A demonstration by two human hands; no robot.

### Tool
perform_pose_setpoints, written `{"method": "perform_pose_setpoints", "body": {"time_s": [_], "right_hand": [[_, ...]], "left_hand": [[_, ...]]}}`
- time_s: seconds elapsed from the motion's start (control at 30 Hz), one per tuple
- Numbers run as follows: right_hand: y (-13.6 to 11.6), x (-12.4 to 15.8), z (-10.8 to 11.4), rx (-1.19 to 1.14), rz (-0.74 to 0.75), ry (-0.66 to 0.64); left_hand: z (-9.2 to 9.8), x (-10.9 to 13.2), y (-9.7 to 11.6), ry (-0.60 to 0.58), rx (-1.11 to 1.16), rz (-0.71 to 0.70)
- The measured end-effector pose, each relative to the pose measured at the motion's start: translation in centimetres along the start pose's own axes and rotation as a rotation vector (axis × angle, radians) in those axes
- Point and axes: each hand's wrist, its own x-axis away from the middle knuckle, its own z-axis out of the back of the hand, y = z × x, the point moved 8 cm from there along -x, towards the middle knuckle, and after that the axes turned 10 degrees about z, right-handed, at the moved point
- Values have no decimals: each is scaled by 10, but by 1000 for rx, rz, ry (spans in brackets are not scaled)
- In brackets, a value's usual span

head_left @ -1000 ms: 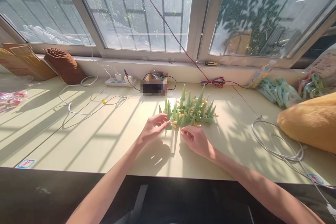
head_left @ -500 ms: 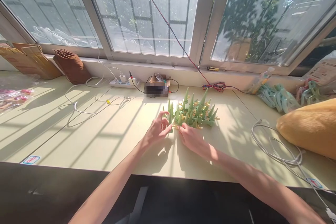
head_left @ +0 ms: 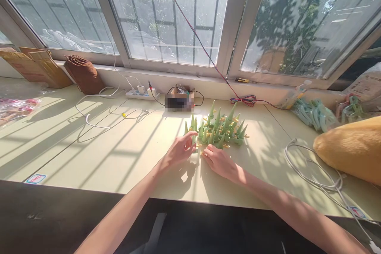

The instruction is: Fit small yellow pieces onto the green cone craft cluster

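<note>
In the head view, a cluster of pointed green cone pieces (head_left: 218, 129) with small yellow bits among them stands on the pale table (head_left: 133, 170). My left hand (head_left: 180, 149) is at the cluster's left end, its thumb and index finger curved around a slim green cone piece (head_left: 193, 139). Just to the right, my right hand (head_left: 218, 160) rests low at the cluster's front edge. Its fingertips are pressed together near the tabletop, and whatever they pinch is too small to make out. A small gap separates the two hands.
Behind the cluster are a small box (head_left: 180, 101) with cables and a power strip (head_left: 139, 93). At left lie a white cable (head_left: 98, 127), a brown pouch (head_left: 83, 74) and a cardboard box (head_left: 35, 67). Coiled grey cable (head_left: 312, 178) and a furry tan object (head_left: 351, 147) are at right.
Both hands have drawn slightly toward me, away from the cones. My right fingertips have come down from the cones to the tabletop at the front edge. The camera view has shifted a little.
</note>
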Motion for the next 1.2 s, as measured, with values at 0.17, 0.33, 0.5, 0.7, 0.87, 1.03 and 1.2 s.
{"method": "perform_pose_setpoints", "body": {"time_s": [0.17,0.33,0.5,0.7,0.87,1.03,1.2], "right_hand": [[3,9,4,-9,-15,-4],[-2,2,8,-14,-17,-41],[-5,-8,7,18,-16,-71],[-1,-12,3,19,-56,-62],[8,-4,5,-47,-146,-61],[10,9,10,-99,-156,-62],[14,18,9,-159,-165,-30]], "left_hand": [[-2,1,6,-41,-25,-45],[2,1,6,-15,-22,-12],[3,1,5,-9,-24,-10],[2,1,3,-22,-26,26],[1,1,4,-40,2,32],[-8,3,9,-128,2,-8],[-18,8,14,-184,-2,-56]]}}
